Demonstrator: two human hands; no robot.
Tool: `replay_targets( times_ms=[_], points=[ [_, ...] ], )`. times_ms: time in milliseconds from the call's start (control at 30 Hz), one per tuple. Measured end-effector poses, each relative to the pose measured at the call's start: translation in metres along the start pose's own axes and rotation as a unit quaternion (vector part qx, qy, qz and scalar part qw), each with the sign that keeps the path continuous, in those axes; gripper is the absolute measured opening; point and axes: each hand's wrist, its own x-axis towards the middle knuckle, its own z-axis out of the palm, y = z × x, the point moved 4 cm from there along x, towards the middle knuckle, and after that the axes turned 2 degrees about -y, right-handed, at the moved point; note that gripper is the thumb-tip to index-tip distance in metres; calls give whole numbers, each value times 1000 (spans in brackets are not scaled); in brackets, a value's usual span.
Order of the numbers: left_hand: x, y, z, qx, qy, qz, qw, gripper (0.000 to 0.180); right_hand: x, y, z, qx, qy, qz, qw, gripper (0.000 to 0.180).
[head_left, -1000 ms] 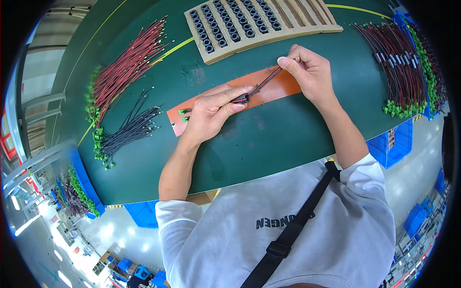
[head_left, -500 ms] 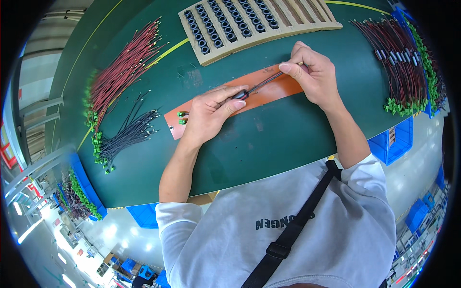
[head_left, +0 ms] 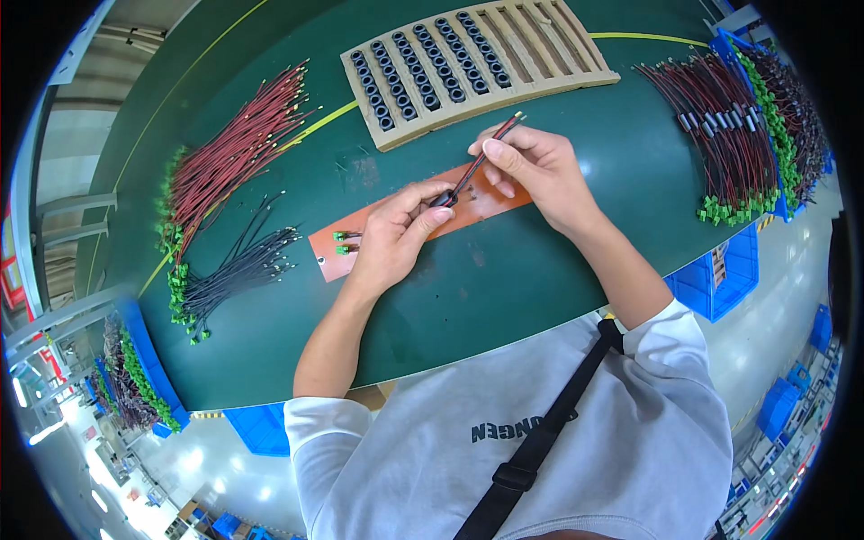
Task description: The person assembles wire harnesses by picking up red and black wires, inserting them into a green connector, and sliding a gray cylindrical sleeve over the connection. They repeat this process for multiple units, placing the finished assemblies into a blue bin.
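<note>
My left hand [head_left: 389,236] is closed around a black ring core [head_left: 443,199], held between thumb and fingers. Red and black wires [head_left: 468,175] come out of the core and slant up to the right. Thumb and forefinger of my right hand [head_left: 542,173] pinch these wires close to their bare ends, which stick up past the fingertips. Two green connectors [head_left: 343,243] poke out left of my left hand, above an orange strip [head_left: 331,267] on the table. My left fingers hide the stretch between connectors and core.
A wooden rack [head_left: 405,135] with rows of black ring cores stands at the back. Bundles of red wires [head_left: 238,135] and black wires [head_left: 243,259] with green connectors lie left. Wires with cores [head_left: 720,121] lie right, beside a blue bin [head_left: 776,180]. The green table's [head_left: 504,288] near edge is before me.
My right hand has come in along the wires toward the left hand, and the wire ends now show above its fingers. My left hand still grips the core. The view has shifted slightly.
</note>
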Motion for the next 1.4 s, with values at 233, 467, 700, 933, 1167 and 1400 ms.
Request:
replay_targets(
  times_ms=[233, 467, 700, 933, 1167, 1400],
  points=[
    [-5, 7, 8, 36, 74, 57, 995, 38, -1, 6, 1, 61, 32, 1, 998, 30],
    [-3, 19, -3, 45, 7, 54, 998, 35, -2, 11, 0, 97, 27, 19, 995, 30],
    [-1, 19, 1, 95, -13, 62, 993, 38, -5, 7, -1, 45, 40, 33, 998, 34],
    [1, 19, 11, 163, 41, 118, 979, 35, -7, 7, -2, -53, 56, -16, 997, 33],
    [-3, 15, 2, 68, 103, 15, 992, 30, -13, -5, 9, -170, 90, -133, 972, 33],
    [-8, 21, 13, 159, 43, 83, 983, 28, -6, 4, 5, -134, 96, -62, 984, 33]
  ],
)
